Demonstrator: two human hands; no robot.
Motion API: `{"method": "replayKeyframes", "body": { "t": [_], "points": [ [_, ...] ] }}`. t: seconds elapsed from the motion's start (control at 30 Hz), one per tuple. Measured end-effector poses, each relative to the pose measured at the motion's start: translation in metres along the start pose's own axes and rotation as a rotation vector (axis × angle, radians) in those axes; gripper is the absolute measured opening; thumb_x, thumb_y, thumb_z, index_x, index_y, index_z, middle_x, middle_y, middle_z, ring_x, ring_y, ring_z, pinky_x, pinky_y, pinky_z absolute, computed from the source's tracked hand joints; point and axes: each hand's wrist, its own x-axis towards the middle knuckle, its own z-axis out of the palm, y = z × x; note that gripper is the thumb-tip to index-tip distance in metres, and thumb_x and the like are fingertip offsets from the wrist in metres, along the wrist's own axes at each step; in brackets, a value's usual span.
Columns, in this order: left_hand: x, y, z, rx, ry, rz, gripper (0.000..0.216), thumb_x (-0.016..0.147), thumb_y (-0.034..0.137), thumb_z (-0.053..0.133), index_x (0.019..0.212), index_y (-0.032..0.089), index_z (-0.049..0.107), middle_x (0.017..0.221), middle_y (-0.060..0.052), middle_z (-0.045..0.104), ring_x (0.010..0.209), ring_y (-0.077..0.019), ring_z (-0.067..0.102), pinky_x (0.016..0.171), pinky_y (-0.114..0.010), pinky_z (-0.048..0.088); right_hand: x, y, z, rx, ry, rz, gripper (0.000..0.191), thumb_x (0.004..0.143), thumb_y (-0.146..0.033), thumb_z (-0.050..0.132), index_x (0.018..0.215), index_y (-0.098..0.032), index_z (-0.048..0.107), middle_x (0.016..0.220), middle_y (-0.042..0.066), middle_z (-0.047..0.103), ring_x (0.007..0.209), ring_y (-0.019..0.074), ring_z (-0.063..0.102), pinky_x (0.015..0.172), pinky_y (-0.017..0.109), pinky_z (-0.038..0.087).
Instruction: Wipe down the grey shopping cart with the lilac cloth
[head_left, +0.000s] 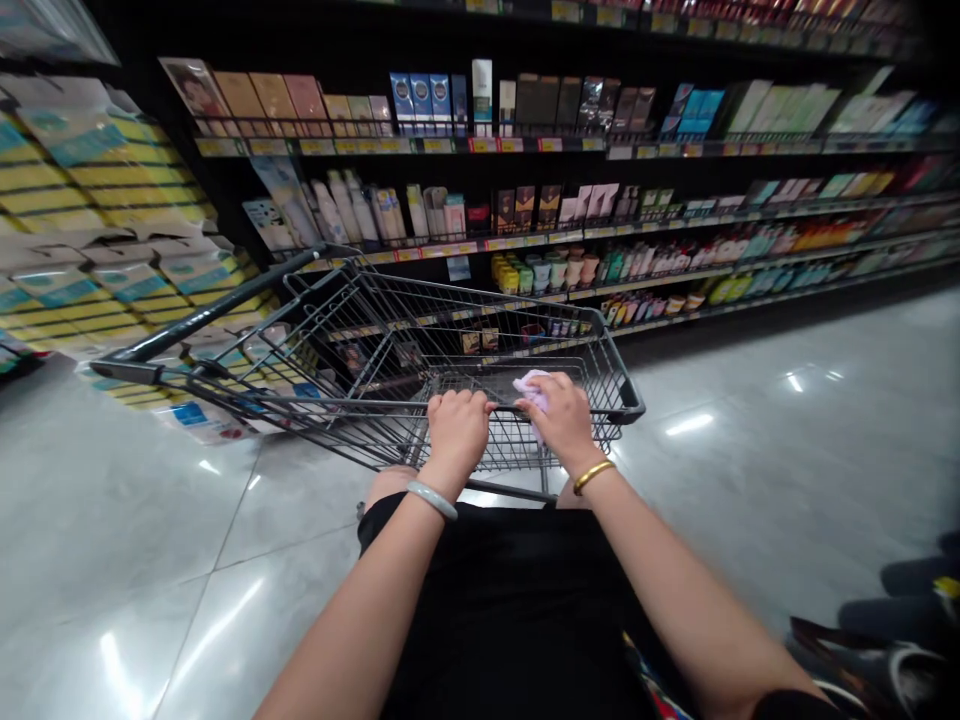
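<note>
A grey wire shopping cart (480, 300) stands sideways in front of me, its handle pointing to the left. My left hand (459, 432) is closed around the cart's near side rail, fingers wrapped over the top. Just to its right, my right hand (561, 418) is closed on a crumpled pale lilac cloth (531, 385), pressed against the same rail. Part of the cloth hangs below the fingers. I see no goods in the cart's basket through the wires.
Behind the cart runs a long store shelf (525, 145) with boxes, bottles and tubs. Stacked yellow-and-white packs (112, 170) stand at the left. Grey polished floor (787, 420) stretches to the right. Dark, partly cut-off items (862, 640) show at the lower right.
</note>
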Motion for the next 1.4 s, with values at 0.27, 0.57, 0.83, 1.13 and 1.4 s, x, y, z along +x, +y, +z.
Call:
{"method": "replayKeyframes", "body": {
  "t": [0.27, 0.57, 0.83, 1.13, 1.4],
  "points": [
    [-0.001, -0.015, -0.004, 0.001, -0.03, 0.081, 0.03, 0.099, 0.037, 0.038, 0.093, 0.023, 0.064, 0.09, -0.007, 0.068, 0.09, -0.0235, 0.057, 0.081, -0.039, 0.032, 0.002, -0.003, 0.001, 0.005, -0.137, -0.2, 0.043, 0.084, -0.055, 0.064, 0.115, -0.025, 0.064, 0.116, 0.008, 0.06, 0.102, 0.0228, 0.057, 0.087, 0.035, 0.046],
    [-0.004, -0.046, -0.011, 0.091, 0.017, -0.022, 0.036, 0.098, 0.041, 0.036, 0.083, 0.023, 0.065, 0.09, -0.007, 0.068, 0.091, -0.0249, 0.055, 0.087, -0.041, 0.031, 0.007, 0.002, -0.011, -0.065, -0.166, 0.012, 0.033, 0.088, -0.051, 0.06, 0.112, -0.028, 0.065, 0.111, 0.006, 0.06, 0.089, 0.0195, 0.059, 0.075, 0.032, 0.047],
    [-0.003, -0.04, -0.01, 0.104, -0.006, -0.007, 0.036, 0.097, 0.041, 0.036, 0.083, 0.023, 0.064, 0.085, -0.008, 0.068, 0.087, -0.0249, 0.056, 0.08, -0.039, 0.03, 0.012, -0.037, 0.01, -0.075, -0.178, -0.18, 0.037, 0.085, -0.052, 0.064, 0.114, -0.028, 0.063, 0.111, 0.008, 0.059, 0.095, 0.0221, 0.055, 0.08, 0.034, 0.044],
    [0.003, -0.034, -0.009, 0.07, -0.01, -0.046, 0.036, 0.097, 0.041, 0.038, 0.08, 0.023, 0.065, 0.086, -0.007, 0.07, 0.086, -0.0256, 0.057, 0.078, -0.04, 0.03, 0.009, -0.021, 0.008, -0.051, -0.083, -0.028, 0.034, 0.092, -0.049, 0.055, 0.116, -0.026, 0.064, 0.113, 0.009, 0.058, 0.1, 0.0227, 0.056, 0.087, 0.034, 0.044],
    [-0.001, -0.023, -0.014, 0.065, -0.036, 0.008, 0.037, 0.098, 0.041, 0.036, 0.087, 0.023, 0.067, 0.087, -0.007, 0.071, 0.088, -0.0254, 0.061, 0.08, -0.04, 0.034, 0.012, -0.03, 0.013, -0.075, -0.127, -0.131, 0.038, 0.095, -0.052, 0.048, 0.12, -0.027, 0.062, 0.114, 0.009, 0.058, 0.098, 0.0211, 0.057, 0.084, 0.032, 0.044]
  ]
}}
